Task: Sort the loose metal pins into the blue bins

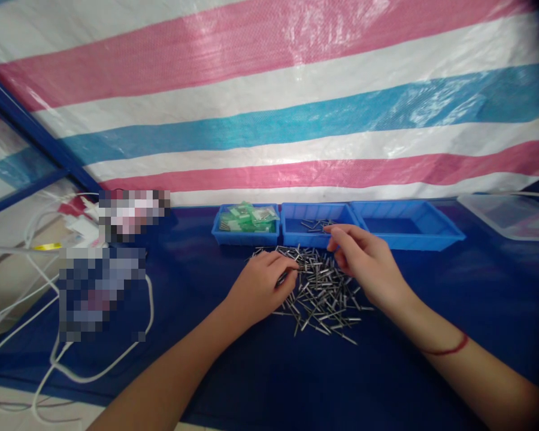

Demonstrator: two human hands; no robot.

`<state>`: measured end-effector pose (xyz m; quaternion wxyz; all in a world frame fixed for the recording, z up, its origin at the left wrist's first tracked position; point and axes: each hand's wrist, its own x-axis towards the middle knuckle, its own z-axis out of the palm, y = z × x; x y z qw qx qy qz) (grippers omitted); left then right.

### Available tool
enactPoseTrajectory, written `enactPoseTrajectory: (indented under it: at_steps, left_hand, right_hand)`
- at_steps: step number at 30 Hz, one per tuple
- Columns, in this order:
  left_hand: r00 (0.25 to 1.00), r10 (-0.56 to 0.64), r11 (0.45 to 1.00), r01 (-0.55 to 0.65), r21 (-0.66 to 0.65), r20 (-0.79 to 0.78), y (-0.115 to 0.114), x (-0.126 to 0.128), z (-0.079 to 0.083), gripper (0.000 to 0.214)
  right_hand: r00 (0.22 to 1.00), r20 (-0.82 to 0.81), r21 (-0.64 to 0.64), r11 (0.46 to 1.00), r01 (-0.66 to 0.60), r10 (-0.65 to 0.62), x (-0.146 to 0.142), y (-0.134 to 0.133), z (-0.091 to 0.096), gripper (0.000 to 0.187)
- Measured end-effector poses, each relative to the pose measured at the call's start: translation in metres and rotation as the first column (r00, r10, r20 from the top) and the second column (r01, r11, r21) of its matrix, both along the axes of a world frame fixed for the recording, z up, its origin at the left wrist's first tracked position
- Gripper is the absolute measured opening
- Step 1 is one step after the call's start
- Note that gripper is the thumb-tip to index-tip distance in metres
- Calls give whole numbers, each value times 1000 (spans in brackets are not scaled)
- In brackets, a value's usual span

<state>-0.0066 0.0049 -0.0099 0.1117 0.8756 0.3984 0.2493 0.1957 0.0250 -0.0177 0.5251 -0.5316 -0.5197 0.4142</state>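
Observation:
A loose pile of thin metal blind rivets lies on the dark blue table. My left hand is over the pile's left side, its thumb and forefinger closed on what looks like one rivet. My right hand is at the front rim of the middle blue bin, thumb and fingers drawn together in a pinch. Whatever sits between its fingertips is too small to make out against the few rivets inside that bin.
The left blue bin holds green-and-clear plastic packets. A third blue bin stands to the right, beside a clear plastic lid. White cables and blurred-out items lie at left. A striped plastic sheet hangs behind.

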Motion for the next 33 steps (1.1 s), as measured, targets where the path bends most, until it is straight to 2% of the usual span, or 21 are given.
enactPoseTrajectory:
  at_steps: [4,10,17,25,30,33]
  left_hand:
    - [996,34,999,-33,10,-77,3,-3,-2,19]
    - [987,68,998,-64,27,-148,2,-5,-4,23]
    - [983,103,994,-95,63,-152,8,-10,-5,23]
    - [981,71,994,-56,90,-179,11,-8,-6,15]
    - [942,-74,988,113,102,-326,13,-5,2,21]
    - [918,-70,984,129,126,-391,15,-2,5,17]
  right_hand:
    - [996,70,-10,999,-47,48,-4,-11,-2,31]
    - [978,184,89,989,-115,97,-15,-22,-9,25]
    - [981,174,128,986,-111,87,-13,-24,-3,21]
    - [980,172,131,984,-124,101,-11,-23,-4,20]
    - [981,163,125,984,-129,108,-13,-25,-2,19]
    - [977,179,115,984,-135,113,-13,-24,-4,19]
